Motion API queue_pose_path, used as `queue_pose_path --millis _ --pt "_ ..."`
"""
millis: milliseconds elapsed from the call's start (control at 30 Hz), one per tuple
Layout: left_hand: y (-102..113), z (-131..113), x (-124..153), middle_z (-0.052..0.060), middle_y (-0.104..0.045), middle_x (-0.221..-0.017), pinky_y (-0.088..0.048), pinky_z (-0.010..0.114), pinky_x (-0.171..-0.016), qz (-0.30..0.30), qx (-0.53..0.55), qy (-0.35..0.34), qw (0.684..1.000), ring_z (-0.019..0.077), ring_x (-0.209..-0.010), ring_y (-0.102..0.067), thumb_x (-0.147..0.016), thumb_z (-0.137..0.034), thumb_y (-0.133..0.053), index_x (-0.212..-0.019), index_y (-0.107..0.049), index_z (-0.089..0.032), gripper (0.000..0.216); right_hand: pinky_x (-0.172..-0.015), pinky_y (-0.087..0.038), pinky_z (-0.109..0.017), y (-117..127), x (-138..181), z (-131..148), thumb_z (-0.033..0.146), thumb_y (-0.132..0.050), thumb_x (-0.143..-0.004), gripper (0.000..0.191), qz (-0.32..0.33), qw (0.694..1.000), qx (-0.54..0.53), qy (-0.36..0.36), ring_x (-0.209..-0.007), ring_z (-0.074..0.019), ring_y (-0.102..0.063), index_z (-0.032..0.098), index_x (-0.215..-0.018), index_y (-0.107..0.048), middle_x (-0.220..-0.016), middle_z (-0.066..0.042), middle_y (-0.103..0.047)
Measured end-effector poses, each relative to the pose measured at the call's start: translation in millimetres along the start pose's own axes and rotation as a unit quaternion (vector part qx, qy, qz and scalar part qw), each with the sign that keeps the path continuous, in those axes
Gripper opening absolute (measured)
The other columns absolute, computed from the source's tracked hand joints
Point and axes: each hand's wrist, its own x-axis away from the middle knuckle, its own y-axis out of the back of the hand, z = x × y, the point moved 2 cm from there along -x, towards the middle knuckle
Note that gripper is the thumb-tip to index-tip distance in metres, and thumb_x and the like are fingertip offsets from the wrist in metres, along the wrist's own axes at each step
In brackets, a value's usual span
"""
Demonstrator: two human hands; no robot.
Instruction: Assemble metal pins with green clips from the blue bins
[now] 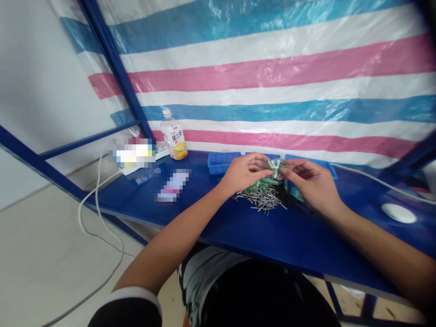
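My left hand (242, 172) and my right hand (308, 181) meet over the blue table (259, 231), both with fingers pinched on a small green and clear part (274, 167) held between them. Under the hands lies a heap of green parts (264, 185). In front of that heap is a pile of thin silver metal pins (260, 199). What exactly the small part is stays too small to tell.
Blue plastic trays (221, 162) stand at the table's back against a striped tarp. A drink bottle (173, 136) stands at the back left, near a white cable (98, 200). A white round object (398, 212) lies at the right.
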Motion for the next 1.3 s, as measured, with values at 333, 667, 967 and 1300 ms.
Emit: queue_pose_path --millis 333,667,967,1300 --pt "0 -2 1 0.010 -0.076 -0.116 -0.065 0.035 -0.083 -0.034 -0.179 -0.114 0.977 0.0182 -0.094 -0.075 -0.096 -0.034 -0.075 -0.119 -0.069 -0.021 0.027 -0.074 -0.069 -0.040 0 -4 -2 0.056 -0.093 -0.079 0.039 -0.008 0.999 0.030 0.033 -0.075 -0.0224 -0.076 0.027 -0.100 -0.076 -0.087 -0.002 -0.079" --pt "-10 -14 10 0.011 -0.068 -0.144 -0.067 0.038 -0.091 0.013 -0.200 -0.156 0.967 0.0219 -0.110 -0.074 -0.099 -0.040 -0.075 -0.146 -0.065 -0.030 0.050 -0.100 -0.068 -0.051 -6 1 4 0.049 -0.088 -0.087 0.032 0.009 0.997 -0.004 0.070 -0.107 -0.0287 -0.079 0.028 -0.107 -0.074 -0.113 -0.007 -0.080" --pt "3 0 -1 0.012 -0.078 -0.121 -0.067 0.039 -0.093 -0.070 -0.184 -0.104 0.975 0.0219 -0.106 -0.076 -0.103 -0.030 -0.066 -0.122 -0.075 -0.020 0.023 -0.101 -0.065 -0.050 -3 3 6 0.047 -0.071 -0.102 0.024 0.032 0.996 0.042 0.067 -0.103 -0.0264 -0.080 0.029 -0.118 -0.074 -0.119 -0.007 -0.081" --pt "-8 -7 7 0.007 -0.081 -0.115 -0.065 0.040 -0.087 0.001 -0.138 -0.073 0.988 0.0200 -0.092 -0.078 -0.100 -0.029 -0.065 -0.129 -0.060 -0.025 0.030 -0.096 -0.062 -0.045 -1 0 -4 0.044 -0.078 -0.096 0.026 0.042 0.986 0.108 0.119 -0.102 -0.0243 -0.074 0.030 -0.118 -0.074 -0.115 -0.004 -0.077"
